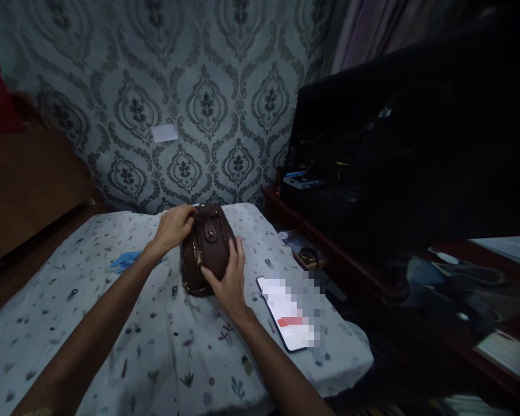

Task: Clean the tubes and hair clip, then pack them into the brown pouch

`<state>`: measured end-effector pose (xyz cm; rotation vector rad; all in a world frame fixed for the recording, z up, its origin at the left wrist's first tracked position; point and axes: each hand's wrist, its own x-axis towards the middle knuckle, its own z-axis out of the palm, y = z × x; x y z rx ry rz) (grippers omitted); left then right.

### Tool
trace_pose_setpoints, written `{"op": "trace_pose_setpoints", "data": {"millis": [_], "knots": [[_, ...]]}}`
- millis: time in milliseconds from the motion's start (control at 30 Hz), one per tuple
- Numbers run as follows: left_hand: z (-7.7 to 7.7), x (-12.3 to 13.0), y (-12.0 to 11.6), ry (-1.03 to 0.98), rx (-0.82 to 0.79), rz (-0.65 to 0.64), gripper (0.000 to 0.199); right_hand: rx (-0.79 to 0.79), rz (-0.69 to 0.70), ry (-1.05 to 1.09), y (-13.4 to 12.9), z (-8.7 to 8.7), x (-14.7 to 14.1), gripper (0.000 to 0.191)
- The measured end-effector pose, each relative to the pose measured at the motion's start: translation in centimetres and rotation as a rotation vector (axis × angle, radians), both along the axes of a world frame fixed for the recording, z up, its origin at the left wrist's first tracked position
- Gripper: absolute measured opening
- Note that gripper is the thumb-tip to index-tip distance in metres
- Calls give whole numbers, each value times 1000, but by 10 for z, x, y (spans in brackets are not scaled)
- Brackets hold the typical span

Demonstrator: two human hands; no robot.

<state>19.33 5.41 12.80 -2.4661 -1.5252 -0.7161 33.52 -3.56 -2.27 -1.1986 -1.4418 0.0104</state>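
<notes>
A dark brown handbag with gold-coloured zips and a small strap tab stands on the patterned bed sheet. At its far left top edge, my left hand is closed with curled fingers; the fingertips are partly hidden, so a zip pull between them cannot be made out. My right hand grips the near right side of the bag, thumb by the front zip and fingers along the right side. To the right of that hand lies a phone with a lit screen, partly blurred out.
A blue cloth-like item lies left of the bag, behind my left forearm. Dark furniture with a large black screen stands along the right. A brown headboard-like panel is at left, and patterned wallpaper behind.
</notes>
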Motion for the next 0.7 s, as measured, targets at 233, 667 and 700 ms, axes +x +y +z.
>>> {"op": "trace_pose_setpoints", "data": {"millis": [233, 667, 700], "knots": [[7, 14, -18, 165, 15, 51, 25, 16, 79, 88, -4, 5, 2, 82], [10, 61, 17, 97, -37, -14, 25, -73, 111, 341, -2, -2, 4, 70], [10, 63, 19, 65, -48, -1, 25, -75, 109, 333, -2, -3, 4, 71]]}}
